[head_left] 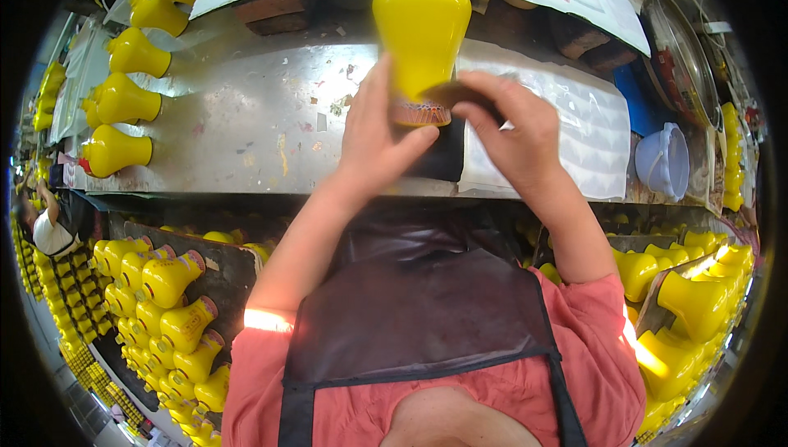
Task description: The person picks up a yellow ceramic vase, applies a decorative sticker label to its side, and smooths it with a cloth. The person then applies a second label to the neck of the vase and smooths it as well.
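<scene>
Above the bench (238, 131), we have the yellow vase (421, 28) pointing lengthwise toward us, left hand (379, 133) half-open along its left side, right hand (519, 127) pinching what seems a dark pad (466, 96) at its neck (422, 114).

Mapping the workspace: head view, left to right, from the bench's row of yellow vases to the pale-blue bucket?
Row of yellow vases → left hand → yellow vase between the hands → right hand → pale-blue bucket.

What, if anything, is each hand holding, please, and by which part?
The right hand pinches a dark flat piece by its right end. The left hand is at the patterned end of the yellow bottle; whether it grips cannot be told.
</scene>
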Demonstrator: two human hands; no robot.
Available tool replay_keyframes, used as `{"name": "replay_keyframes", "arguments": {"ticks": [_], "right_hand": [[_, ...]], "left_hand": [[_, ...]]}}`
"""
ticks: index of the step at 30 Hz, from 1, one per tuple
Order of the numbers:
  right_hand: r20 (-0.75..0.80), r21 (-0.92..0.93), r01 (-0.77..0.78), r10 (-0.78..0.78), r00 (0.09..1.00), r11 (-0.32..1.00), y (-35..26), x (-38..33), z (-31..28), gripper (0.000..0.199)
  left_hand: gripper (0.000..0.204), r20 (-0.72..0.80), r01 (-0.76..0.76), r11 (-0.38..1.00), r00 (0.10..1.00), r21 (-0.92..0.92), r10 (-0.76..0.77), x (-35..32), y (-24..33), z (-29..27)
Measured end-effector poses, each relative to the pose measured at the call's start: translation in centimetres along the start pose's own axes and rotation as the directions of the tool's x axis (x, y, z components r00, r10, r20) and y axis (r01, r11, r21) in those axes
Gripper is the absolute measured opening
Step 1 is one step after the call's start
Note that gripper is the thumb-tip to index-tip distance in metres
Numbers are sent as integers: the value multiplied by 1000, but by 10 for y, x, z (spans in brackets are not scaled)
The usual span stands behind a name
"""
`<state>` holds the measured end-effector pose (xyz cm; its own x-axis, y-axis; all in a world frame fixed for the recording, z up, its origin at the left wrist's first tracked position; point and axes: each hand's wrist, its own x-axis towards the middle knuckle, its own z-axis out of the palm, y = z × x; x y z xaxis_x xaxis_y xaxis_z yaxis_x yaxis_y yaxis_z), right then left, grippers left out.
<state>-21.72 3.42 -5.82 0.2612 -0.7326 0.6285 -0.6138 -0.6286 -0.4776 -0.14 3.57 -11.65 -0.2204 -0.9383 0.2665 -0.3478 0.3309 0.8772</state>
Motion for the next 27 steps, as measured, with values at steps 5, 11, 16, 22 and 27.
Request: {"name": "replay_keyframes", "arguments": {"ticks": [5,11,16,22,27], "right_hand": [[-48,-172,-244,240,970,954,8,-3,10,36],[46,61,-119,116,992,991,11,-9,16,37],[-61,4,-255,254,965,967,4,8,16,35],[196,-13,-320,316,928,947,-34,-11,12,32],[211,-45,-670,663,719,741,-27,-21,4,25]], "left_hand": [[95,-83,105,991,990,-83,-112,6,5,13],[95,-52,55,997,997,-47,-57,6,1,9],[99,-49,-42,990,998,135,49,7,4,0],[84,-56,-130,922,985,364,161,12,16,7],[89,-71,-177,945,977,274,203,14,6,-1]]}}
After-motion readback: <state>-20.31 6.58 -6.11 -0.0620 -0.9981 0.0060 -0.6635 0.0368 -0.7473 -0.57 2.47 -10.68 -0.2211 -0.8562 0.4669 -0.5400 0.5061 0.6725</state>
